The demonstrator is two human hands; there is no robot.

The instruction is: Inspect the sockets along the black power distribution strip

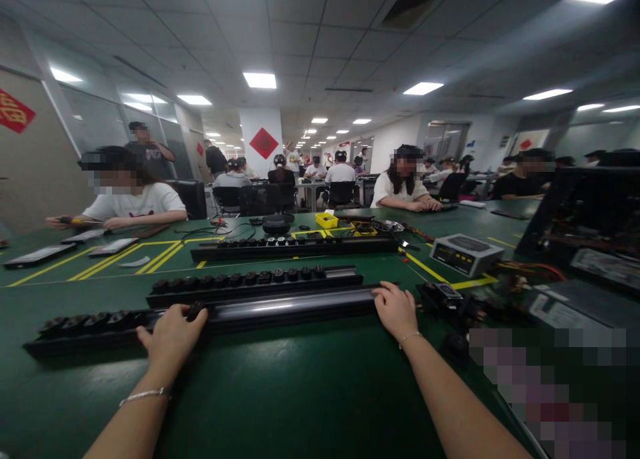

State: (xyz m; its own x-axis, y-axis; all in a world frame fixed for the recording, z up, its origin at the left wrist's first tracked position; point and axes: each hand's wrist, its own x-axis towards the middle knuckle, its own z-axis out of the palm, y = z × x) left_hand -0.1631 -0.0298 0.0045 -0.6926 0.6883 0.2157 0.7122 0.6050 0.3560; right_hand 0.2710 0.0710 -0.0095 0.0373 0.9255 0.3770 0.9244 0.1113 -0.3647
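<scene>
A long black rail with a shiny groove lies across the green table in front of me, its left part filled with several round black knobs. My left hand rests on the rail near the last knob, fingers curled over its edge. My right hand grips the rail's right end with fingers closed on it. Two more black rails, one just behind and another farther back, also carry rows of knobs.
A grey meter box stands at the right, with black parts and wires beside my right hand. A yellow tray sits farther back. Several people sit at this table and the tables behind. Yellow tape lines mark the green mat.
</scene>
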